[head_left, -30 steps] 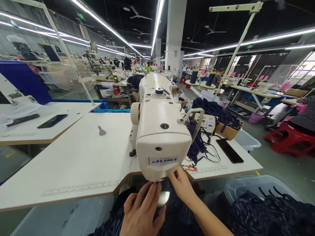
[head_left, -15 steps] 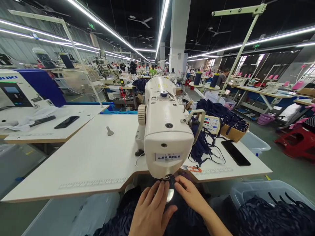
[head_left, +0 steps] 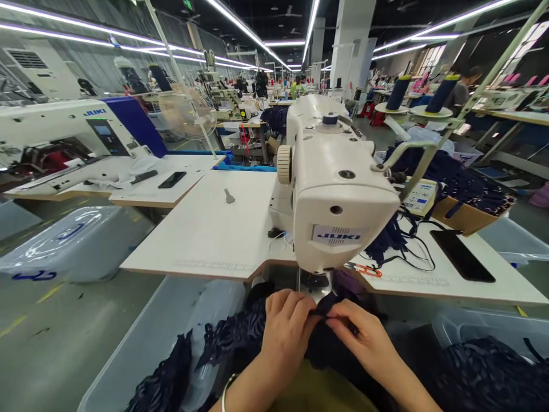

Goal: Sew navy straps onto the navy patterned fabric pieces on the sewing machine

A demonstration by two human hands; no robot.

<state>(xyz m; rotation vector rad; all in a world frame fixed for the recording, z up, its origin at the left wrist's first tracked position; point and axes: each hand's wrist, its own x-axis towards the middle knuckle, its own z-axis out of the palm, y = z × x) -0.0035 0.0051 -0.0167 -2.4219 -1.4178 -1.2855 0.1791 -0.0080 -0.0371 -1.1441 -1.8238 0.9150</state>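
Note:
In front of the white sewing machine [head_left: 338, 194], both hands pinch dark navy fabric [head_left: 322, 309] just below the needle area. My left hand [head_left: 287, 326] is closed on the fabric, its fingers curled over it. My right hand [head_left: 358, 329] grips the same piece between thumb and fingers, a little to the right. A shiny metal plate [head_left: 316, 290] shows under the machine head, just beyond the fingertips. More navy patterned fabric [head_left: 235, 329] hangs to the left of my hands. The needle itself cannot be made out.
Orange thread snips [head_left: 364, 270] and a black phone [head_left: 462, 256] lie on the table's right side, near a cardboard box [head_left: 467, 214] of navy pieces. A small metal tool [head_left: 229, 196] rests on the left tabletop [head_left: 206, 234]. Plastic bins [head_left: 132, 349] stand below.
Both hands have drawn back from under the machine head toward the body, bringing the navy fabric out. The left hand went from lying flat to pinching. The view has turned left and down.

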